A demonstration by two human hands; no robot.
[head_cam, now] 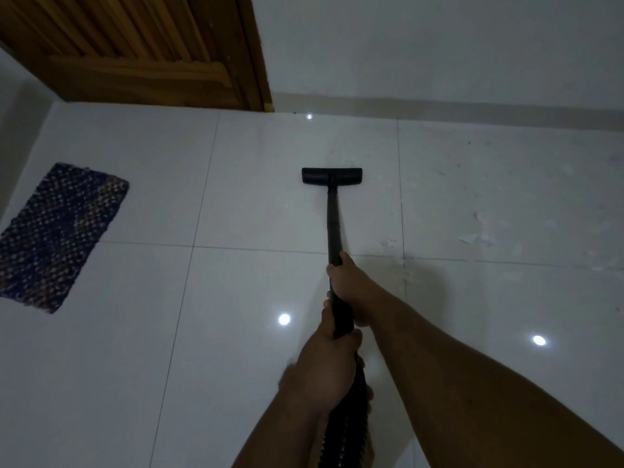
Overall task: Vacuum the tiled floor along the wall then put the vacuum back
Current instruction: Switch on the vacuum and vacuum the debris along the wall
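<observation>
A black vacuum wand runs from my hands forward to its flat black floor head, which rests on the white tiled floor a short way from the wall. My right hand grips the wand higher up, further from me. My left hand grips it lower, where the ribbed black hose begins. The vacuum body is out of view.
A wooden door stands at the upper left. A dark blue woven mat lies on the floor at the left. Pale scraps and dust are scattered on the tiles to the right. A skirting strip runs along the wall's base.
</observation>
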